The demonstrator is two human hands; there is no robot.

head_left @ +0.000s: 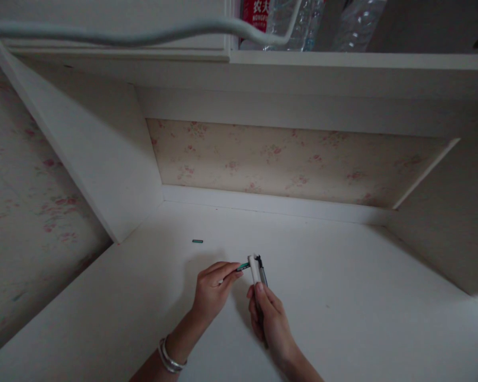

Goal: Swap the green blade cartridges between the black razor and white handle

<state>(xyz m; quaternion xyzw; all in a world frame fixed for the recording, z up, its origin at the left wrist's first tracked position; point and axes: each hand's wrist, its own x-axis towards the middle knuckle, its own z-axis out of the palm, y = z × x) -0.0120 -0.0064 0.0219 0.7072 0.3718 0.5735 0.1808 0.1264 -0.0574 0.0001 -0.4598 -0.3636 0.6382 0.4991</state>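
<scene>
My left hand (214, 289) pinches a small, thin teal-and-black piece (242, 266) between thumb and fingertips. Its far end meets the upper part of a slim white-and-dark handheld tool (255, 269); whether it is attached cannot be made out. My right hand (270, 313) is wrapped round the lower part of this tool, which points up and away from me. A white bar and a grey-black bar run side by side at its top, with a jagged black end. The tool's exact kind is unclear. A short green strip with dark edges (197, 241) lies flat beyond my left hand.
Both hands are over a white desktop (334, 265) with side panels and a low back ledge (271, 202). Overhead, a shelf (342, 61) holds clear plastic bottles (289, 24) and a red label. A pale curved bar (143, 37) crosses the top left.
</scene>
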